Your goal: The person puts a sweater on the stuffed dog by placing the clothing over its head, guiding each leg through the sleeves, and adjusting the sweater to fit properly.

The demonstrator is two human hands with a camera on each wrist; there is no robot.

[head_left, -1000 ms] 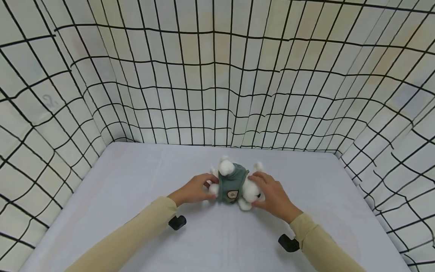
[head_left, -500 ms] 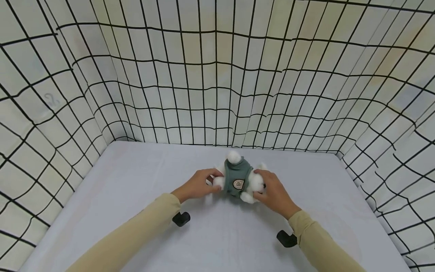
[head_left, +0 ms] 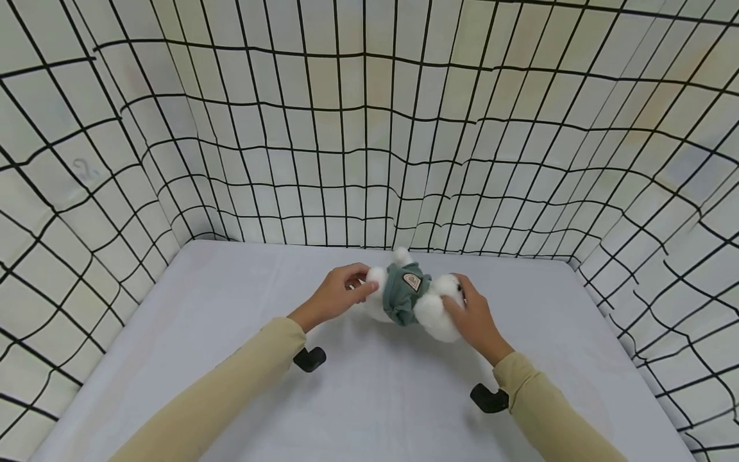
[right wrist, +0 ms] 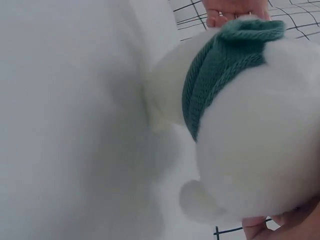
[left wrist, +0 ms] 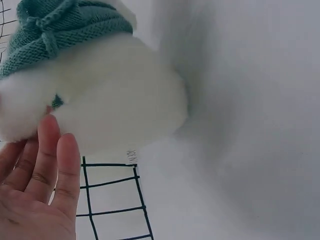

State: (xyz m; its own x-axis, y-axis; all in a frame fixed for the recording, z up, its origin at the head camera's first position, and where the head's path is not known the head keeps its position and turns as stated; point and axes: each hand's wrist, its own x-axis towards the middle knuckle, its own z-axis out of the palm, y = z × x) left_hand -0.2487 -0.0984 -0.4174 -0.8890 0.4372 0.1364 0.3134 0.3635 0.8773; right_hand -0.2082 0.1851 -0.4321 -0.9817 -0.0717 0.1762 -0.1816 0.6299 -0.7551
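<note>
White plush toy in green knit, on table at 12 o'clock: my left hand and right hand clasp its sides; probably light, squashy; best held round the body.

Fluffy white plush toy in a ribbed green knit sweater; smooth matt table; thin black wire grid.
</note>
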